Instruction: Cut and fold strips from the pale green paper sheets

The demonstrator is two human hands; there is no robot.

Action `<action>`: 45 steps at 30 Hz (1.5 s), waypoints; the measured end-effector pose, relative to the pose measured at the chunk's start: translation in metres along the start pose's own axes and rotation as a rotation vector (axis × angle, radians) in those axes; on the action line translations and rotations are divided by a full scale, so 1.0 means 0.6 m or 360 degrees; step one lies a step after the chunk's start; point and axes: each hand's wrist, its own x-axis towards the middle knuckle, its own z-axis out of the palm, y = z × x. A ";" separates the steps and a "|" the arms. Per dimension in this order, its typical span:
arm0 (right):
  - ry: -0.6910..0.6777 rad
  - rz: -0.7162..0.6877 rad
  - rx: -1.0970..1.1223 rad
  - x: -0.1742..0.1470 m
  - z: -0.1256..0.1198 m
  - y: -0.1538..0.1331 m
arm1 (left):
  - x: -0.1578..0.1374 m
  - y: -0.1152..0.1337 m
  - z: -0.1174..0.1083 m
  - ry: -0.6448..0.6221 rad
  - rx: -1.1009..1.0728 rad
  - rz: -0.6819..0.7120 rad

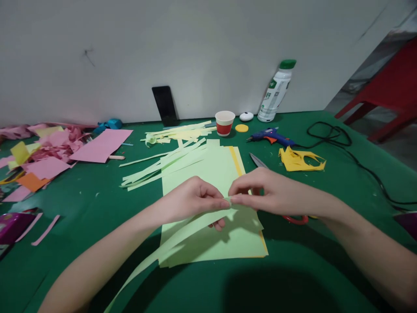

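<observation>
A long light green paper strip [182,234] runs from my fingertips down to the bottom left of the head view. My left hand [198,200] pinches it near its upper end between thumb and fingers. At that same end my right hand [257,189] also pinches the paper, its fingertips almost touching the left ones. Beneath both hands lies a stack of light green paper sheets [215,250], with some yellow edges showing. Scissors [298,219] with red handles lie partly hidden under my right hand and wrist. More cut green strips [156,174] overlap the stack's upper left.
Pink paper scraps [52,148] are heaped at the left. Along the wall stand a phone [165,106], a paper cup [224,123] and a leaning bottle [275,93]. A blue glue gun [272,137] with a black cord [361,169] and a yellow paper scrap [299,160] lie right.
</observation>
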 end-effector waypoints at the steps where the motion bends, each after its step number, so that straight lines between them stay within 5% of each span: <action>1: -0.0053 -0.0029 0.0000 0.004 0.006 -0.001 | 0.001 -0.001 0.001 -0.0011 0.0024 0.0002; 9: -0.0066 0.0138 0.0223 -0.018 -0.044 0.043 | -0.007 -0.002 -0.013 -0.0077 0.0037 -0.0006; 16: -0.0366 0.0294 0.0069 -0.017 -0.057 0.061 | 0.002 -0.010 -0.014 -0.0136 0.0139 -0.0041; 27: -0.0584 0.0105 0.0143 0.009 0.019 0.009 | 0.000 -0.013 0.017 -0.0091 0.0473 0.0032; 45: -0.0698 0.0009 0.0131 -0.005 -0.037 0.042 | -0.008 -0.010 0.007 0.0152 0.0467 0.0031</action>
